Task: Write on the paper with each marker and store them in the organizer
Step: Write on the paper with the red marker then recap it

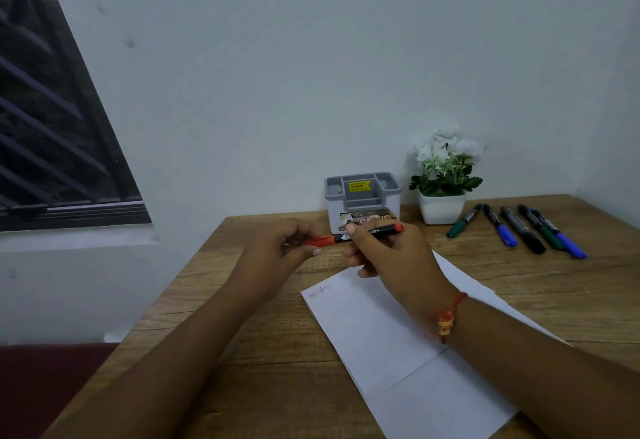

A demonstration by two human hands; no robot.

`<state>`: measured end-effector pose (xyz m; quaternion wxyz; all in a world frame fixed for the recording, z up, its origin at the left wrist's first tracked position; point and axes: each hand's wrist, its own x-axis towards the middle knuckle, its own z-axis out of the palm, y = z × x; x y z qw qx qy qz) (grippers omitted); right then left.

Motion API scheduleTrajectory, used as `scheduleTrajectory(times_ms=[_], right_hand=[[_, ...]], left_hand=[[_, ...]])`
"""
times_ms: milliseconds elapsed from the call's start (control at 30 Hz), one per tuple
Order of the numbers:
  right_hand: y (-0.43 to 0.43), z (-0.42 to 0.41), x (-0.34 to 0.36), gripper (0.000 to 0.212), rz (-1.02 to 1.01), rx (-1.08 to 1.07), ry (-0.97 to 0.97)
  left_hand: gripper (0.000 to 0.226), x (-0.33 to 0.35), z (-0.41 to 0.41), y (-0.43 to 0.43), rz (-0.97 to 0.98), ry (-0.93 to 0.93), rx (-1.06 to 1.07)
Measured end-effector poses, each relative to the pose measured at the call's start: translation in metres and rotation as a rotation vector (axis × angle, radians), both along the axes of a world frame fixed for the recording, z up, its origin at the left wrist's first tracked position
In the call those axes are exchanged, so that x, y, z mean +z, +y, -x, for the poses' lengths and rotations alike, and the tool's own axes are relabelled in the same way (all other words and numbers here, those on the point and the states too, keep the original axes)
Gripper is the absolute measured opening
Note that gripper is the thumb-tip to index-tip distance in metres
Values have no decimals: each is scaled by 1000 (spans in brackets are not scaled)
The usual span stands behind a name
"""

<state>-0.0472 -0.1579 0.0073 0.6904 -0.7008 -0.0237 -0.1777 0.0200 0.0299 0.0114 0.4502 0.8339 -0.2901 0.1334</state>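
Holding the red marker point(337, 238) level above the table point(242, 352), you have both hands on it; your left hand point(277, 251) curls its fingers round the red cap end, and your right hand point(391, 258) pinches the black barrel between thumb and fingers; whether the cap is fully seated, you cannot tell from here; the marker hangs just in front of the grey organizer point(362, 196); the paper point(398, 352) lies under your right wrist with a small red scribble near its top corner; five other markers point(521, 229) lie in a row at the right, near the potted plant point(443, 175).
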Motion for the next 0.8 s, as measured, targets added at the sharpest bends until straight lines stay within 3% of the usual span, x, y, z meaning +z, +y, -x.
scheduleTrajectory(times_ms=[233, 500, 667, 733, 800], right_hand=[[-5, -4, 2, 20, -115, 112, 74], [-7, -5, 2, 17, -181, 192, 94], [-3, -7, 11, 37, -411, 110, 173], [-7, -7, 14, 38, -353, -27, 161], [-14, -5, 11, 35, -150, -112, 80]], left_hand=[[19, 5, 9, -1, 147, 160, -43], [20, 8, 16, -3, 233, 193, -20], [20, 12, 13, -7, 334, 114, 86], [20, 16, 9, -7, 430, 57, 152], [18, 21, 4, -9, 496, 11, 214]])
